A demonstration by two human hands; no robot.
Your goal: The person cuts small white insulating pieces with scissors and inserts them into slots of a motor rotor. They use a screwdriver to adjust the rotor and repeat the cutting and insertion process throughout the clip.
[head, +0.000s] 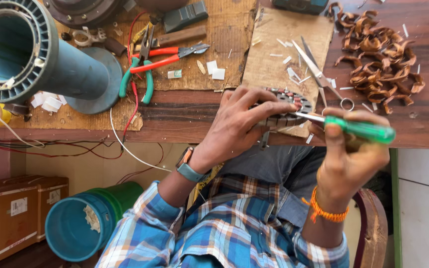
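Observation:
My left hand (239,126) grips a round slotted metal core (290,104) with reddish windings, held at the near edge of the wooden workbench (184,116). My right hand (346,159) holds a green-handled screwdriver (361,130); its metal tip points left and touches the core's rim beside my left fingers. A blue watch sits on my left wrist and an orange thread band on my right.
Scissors (319,74) lie on cardboard behind the core. A heap of curled brown strips (381,64) fills the back right. Green pliers (142,74) and red cutters (175,53) lie left of centre. A large blue-grey motor housing (31,54) stands far left. A blue bucket (83,223) sits on the floor.

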